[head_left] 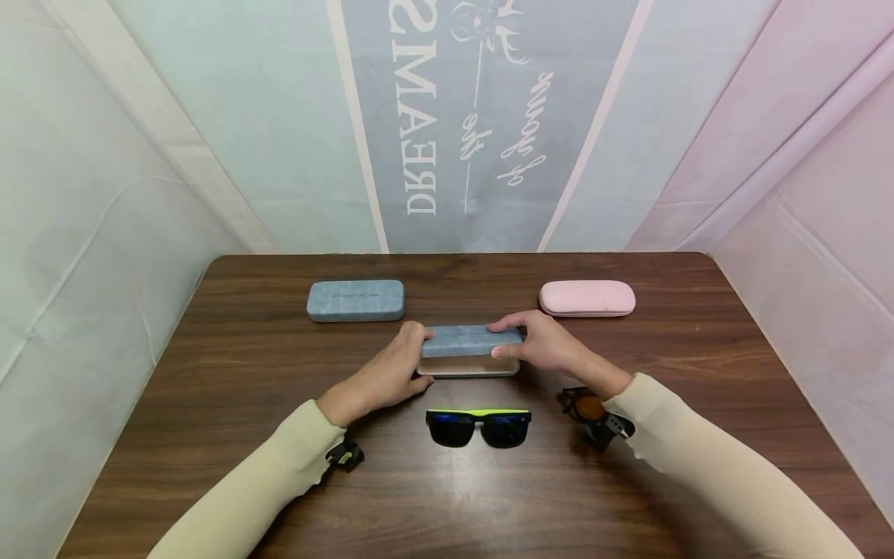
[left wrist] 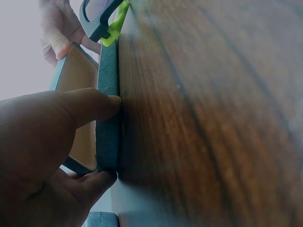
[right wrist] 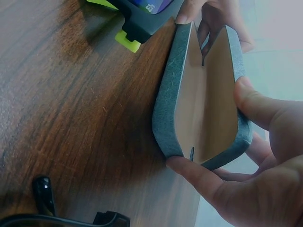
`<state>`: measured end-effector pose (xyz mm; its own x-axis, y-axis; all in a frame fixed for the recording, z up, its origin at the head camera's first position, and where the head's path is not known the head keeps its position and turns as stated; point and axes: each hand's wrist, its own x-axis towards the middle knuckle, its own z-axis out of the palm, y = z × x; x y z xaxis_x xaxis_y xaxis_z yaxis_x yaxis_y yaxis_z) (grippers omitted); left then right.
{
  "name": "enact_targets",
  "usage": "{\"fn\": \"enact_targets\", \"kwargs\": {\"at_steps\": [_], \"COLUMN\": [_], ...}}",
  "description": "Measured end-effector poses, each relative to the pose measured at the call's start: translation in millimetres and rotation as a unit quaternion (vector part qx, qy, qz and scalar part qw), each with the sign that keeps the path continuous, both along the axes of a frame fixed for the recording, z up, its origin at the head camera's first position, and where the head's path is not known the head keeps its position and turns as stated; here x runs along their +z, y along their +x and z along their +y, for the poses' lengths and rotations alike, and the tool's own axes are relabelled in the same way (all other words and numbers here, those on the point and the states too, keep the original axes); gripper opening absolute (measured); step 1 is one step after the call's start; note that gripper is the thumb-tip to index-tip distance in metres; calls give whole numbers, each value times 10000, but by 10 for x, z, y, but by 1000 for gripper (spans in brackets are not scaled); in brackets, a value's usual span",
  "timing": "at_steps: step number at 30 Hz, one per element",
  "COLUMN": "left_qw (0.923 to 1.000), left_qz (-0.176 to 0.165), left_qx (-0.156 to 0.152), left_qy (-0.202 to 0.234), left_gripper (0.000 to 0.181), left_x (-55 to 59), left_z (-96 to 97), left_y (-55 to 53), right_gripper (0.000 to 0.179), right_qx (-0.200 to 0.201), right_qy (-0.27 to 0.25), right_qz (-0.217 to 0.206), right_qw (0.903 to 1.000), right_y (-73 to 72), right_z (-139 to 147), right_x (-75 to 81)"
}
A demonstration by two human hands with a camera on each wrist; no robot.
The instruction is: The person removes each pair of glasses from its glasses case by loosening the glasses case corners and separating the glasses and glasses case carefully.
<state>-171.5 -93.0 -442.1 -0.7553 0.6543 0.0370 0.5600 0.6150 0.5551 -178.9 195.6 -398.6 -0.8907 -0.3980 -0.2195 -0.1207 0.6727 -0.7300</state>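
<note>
A blue-grey glasses case point(head_left: 457, 341) stands partly opened on the table, its beige inside facing me. My left hand point(head_left: 391, 369) grips its left end, thumb on the front wall of the base in the left wrist view. At the right end, my right hand point(head_left: 548, 341) holds the case, with the thumb on the raised lid point(right wrist: 243, 125) and a finger at the base's corner in the right wrist view. No glasses show in the visible part of the beige lining point(right wrist: 215, 104). In front of the case lie black sunglasses point(head_left: 450, 431) with a lime-green upper edge and dark blue lenses.
A closed blue-grey case point(head_left: 356, 303) lies at the back left, and a closed pink case point(head_left: 588, 299) at the back right. Dark glasses with an orange lens point(head_left: 588, 407) lie beside the right sleeve. Fabric walls point(head_left: 279, 155) border the brown wooden table point(head_left: 244, 373).
</note>
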Motion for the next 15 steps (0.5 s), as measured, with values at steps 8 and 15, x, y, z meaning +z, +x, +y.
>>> {"fn": "enact_targets", "kwargs": {"at_steps": [8, 15], "left_qw": [9999, 10000], "left_qz": [-86, 30], "left_qx": [30, -48], "left_qy": [-51, -21], "left_gripper": [53, 45], "left_x": [-13, -21], "left_z": [-15, -19], "left_y": [7, -3], "right_gripper": [43, 46], "right_qx": [-12, 96], "right_qy": [82, 296], "right_qz": [134, 733], "right_qw": [9999, 9968], "right_y": [15, 71], "right_z": [-11, -36], "right_x": [-49, -141]}}
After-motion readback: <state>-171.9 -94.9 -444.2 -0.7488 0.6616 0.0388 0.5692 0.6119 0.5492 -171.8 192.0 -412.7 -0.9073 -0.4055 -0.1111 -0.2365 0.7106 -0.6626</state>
